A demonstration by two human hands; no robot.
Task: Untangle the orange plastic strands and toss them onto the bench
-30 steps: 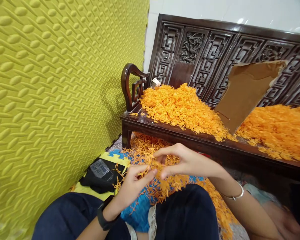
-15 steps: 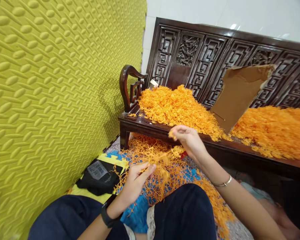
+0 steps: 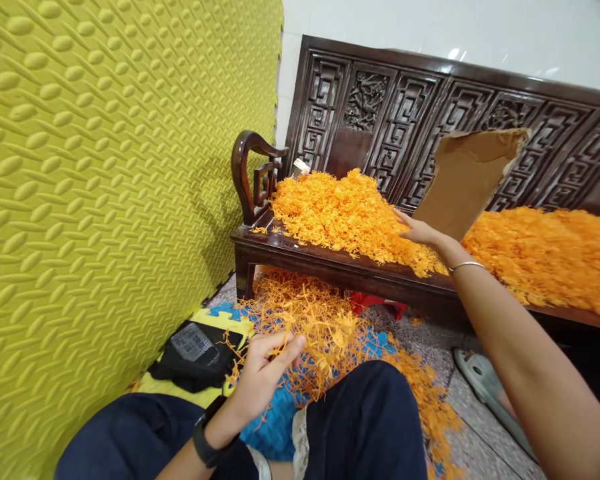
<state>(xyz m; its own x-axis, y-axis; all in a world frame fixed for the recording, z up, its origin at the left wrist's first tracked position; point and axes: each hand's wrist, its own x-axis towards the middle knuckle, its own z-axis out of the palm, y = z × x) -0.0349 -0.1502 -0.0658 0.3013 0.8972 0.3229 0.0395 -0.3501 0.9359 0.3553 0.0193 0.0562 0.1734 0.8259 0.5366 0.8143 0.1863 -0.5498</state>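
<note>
My left hand point(image 3: 270, 367), with a black band on its wrist, is pinched closed on a thin orange plastic stem point(image 3: 280, 348) above my lap. Past its fingertips lies a tangle of branching orange plastic stems point(image 3: 300, 300) on the floor. My right hand point(image 3: 419, 231), with a silver bangle on its wrist, is stretched out over the bench. Its fingers are apart and reach to the right slope of a heap of small orange plastic pieces point(image 3: 335, 207). I see nothing held in it.
A dark carved wooden bench point(image 3: 300, 250) stands ahead. Cardboard point(image 3: 465, 180) leans upright between the heap and a second orange heap point(image 3: 550, 253). A yellow foam mat point(image 3: 130, 167) rises at left. Black cloth point(image 3: 195, 357), a red stool point(image 3: 377, 303) and a slipper point(image 3: 485, 387) are on the floor.
My right hand has left the space above the stems, where it pinched a small orange piece, and moved right and up to the heap, fingers now open. My left hand stays nearly in place.
</note>
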